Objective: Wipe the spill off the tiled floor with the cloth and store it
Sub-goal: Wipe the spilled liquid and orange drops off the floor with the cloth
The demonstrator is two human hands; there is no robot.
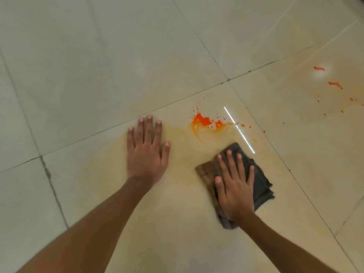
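Right hand (234, 191) lies flat, unclenched, pressing the cloth (260, 186) on the floor (78, 66); left hand (146, 152) open, braced; orange spill (204, 121) sits just beyond the fingertips, so w/ firm pressure push fwd, then get far splatters (327, 79).

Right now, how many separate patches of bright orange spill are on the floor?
2: a large splash ahead of the cloth, and scattered drops far right. Tiny specks between them; more may lie out of view.
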